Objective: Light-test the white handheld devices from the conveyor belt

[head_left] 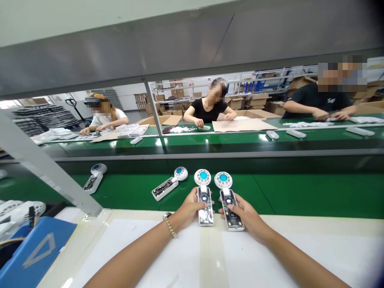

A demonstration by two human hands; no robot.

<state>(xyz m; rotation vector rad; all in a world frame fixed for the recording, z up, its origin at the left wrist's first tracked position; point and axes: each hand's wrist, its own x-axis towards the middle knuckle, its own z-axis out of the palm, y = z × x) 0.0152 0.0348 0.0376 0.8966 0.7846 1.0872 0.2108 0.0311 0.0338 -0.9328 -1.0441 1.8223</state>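
My left hand [194, 206] is closed round a white handheld fan [205, 216], its thumb on the exposed circuit board. Beside it, my right hand [242, 212] grips a second fan [235, 223] in the same way, thumb on the board. Both fans have round heads with blue centres pointing away from me, and they do not touch each other. They are held above the near edge of the green belt [270, 188]. Another fan [165, 189] lies on the belt to the left, and one more [93, 182] rests farther left, partly behind a post.
A white slanted post [51, 164] stands at the left, near a blue bin [39, 252] beside several white parts. A grey shelf [180, 48] spans overhead. Across the belt, three people handle small parts, with clear cases [296, 133] before them.
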